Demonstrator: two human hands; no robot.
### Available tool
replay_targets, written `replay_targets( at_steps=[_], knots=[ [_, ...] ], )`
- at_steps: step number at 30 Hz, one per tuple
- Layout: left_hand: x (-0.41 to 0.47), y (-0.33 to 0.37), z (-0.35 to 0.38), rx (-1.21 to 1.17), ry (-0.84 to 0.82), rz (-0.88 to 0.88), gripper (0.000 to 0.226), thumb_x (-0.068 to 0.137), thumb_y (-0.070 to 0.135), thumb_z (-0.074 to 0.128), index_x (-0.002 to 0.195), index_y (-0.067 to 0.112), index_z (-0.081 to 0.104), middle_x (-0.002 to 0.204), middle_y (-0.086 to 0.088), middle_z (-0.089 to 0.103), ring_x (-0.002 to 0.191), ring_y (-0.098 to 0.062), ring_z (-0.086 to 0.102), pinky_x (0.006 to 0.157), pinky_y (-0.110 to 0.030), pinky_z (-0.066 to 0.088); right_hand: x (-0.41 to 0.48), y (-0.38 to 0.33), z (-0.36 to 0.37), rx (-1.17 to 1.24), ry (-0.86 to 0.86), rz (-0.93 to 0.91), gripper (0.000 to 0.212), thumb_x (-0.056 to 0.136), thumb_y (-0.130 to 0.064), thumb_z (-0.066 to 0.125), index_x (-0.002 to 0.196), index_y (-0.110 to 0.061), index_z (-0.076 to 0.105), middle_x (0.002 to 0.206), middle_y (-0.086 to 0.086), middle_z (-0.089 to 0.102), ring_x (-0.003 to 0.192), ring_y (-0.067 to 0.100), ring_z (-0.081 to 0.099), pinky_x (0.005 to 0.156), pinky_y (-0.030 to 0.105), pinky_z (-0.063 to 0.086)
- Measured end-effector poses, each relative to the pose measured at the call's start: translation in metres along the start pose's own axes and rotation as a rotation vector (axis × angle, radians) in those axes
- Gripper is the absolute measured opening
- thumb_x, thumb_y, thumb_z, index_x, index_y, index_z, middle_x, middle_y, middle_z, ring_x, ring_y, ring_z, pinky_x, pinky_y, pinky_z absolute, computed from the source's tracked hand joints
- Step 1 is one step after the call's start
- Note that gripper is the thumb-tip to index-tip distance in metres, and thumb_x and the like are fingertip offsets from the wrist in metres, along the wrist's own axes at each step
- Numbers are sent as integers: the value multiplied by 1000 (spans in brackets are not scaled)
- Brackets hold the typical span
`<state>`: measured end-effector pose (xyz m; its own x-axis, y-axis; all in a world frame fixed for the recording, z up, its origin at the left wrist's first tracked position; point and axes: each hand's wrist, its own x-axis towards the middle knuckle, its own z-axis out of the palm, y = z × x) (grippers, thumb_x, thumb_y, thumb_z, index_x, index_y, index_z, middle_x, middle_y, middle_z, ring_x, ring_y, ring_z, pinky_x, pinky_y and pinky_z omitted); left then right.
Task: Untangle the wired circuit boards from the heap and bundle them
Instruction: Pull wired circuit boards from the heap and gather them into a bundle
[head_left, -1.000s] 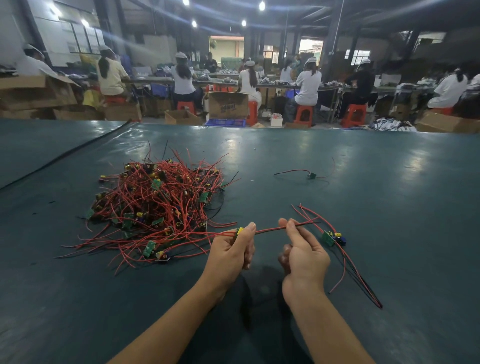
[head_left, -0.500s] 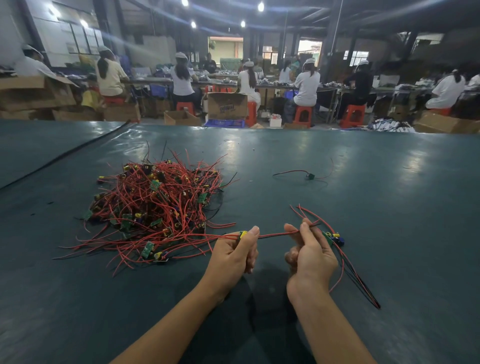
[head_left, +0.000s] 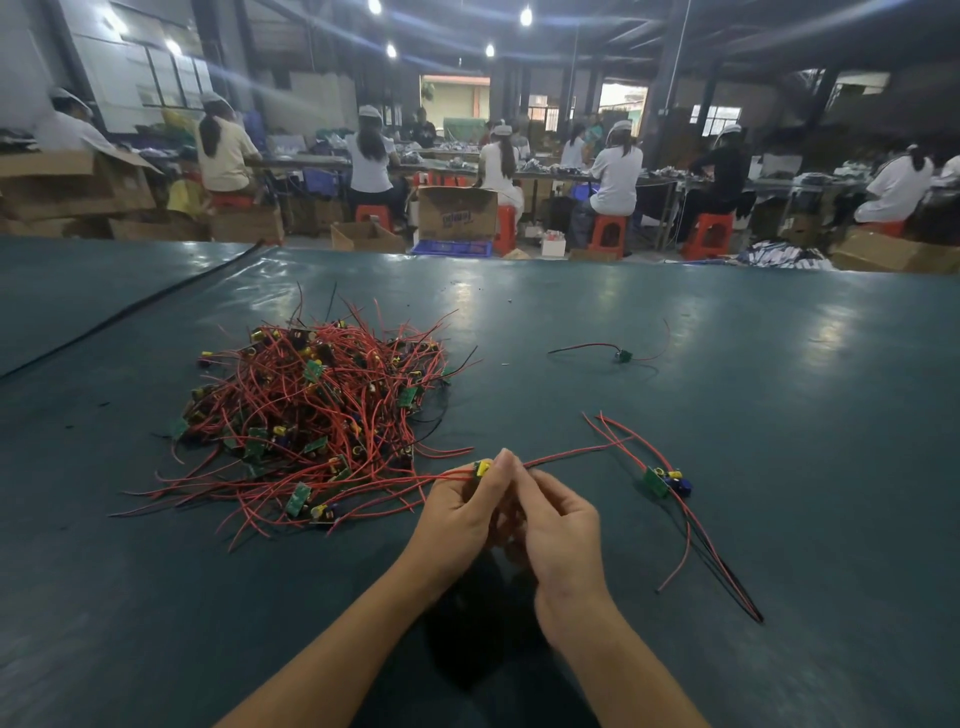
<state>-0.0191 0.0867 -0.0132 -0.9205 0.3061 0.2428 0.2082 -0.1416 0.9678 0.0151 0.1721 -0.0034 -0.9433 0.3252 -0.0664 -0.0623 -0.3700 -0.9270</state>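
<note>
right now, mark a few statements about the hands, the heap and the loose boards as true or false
1. The heap of wired boards lies on the table, left of both hands. True.
2. Both hands rest flat and hold nothing. False: the left hand pinches a small board and the right hand pinches its red wire.
3. The heap's wires are mostly blue. False: they are mostly red.
4. A lone board lies apart on the table, beyond the hands. True.
5. Nothing lies to the right of the right hand. False: a set-aside board with long wires lies there.
</note>
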Motion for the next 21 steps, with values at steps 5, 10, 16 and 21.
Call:
replay_targets(
  at_steps=[5, 10, 16, 21],
  knots=[
    [0, -1, 1, 42, -32, -23, 45, 85, 48, 53, 49, 22, 53, 48, 2, 51, 44, -10, 47, 48, -19, 40, 8, -3, -8, 21, 120, 10, 16, 85, -18, 72, 71, -19, 79, 59, 2, 66, 52, 14, 61, 52, 27, 54],
    [-1, 5, 0, 80, -28, -4, 47, 88, 44, 49, 45, 23, 46, 48, -3, 50, 45, -13, 45, 51, -22, 39, 27, -18, -29, 113, 343, 9, 21, 84, -15, 75, 64, -15, 67, 44, -11, 37, 35, 6, 26, 35, 16, 25],
    [-4, 9, 3, 69, -49, 11, 44, 87, 43, 48, 49, 21, 43, 48, -3, 50, 45, -15, 45, 50, -24, 40, 41, -30, -51, 276, 461, -69, 24, 86, -12, 72, 63, -18, 66, 50, -8, 42, 35, 4, 26, 34, 15, 23],
    [-1, 6, -3, -28, 1, -11, 42, 86, 43, 47, 54, 18, 39, 48, -2, 50, 43, -14, 44, 46, -22, 39, 27, -22, -35, 191, 265, 17, 23, 88, -37, 68, 77, -18, 75, 55, -9, 45, 36, 4, 26, 35, 15, 23]
  ],
)
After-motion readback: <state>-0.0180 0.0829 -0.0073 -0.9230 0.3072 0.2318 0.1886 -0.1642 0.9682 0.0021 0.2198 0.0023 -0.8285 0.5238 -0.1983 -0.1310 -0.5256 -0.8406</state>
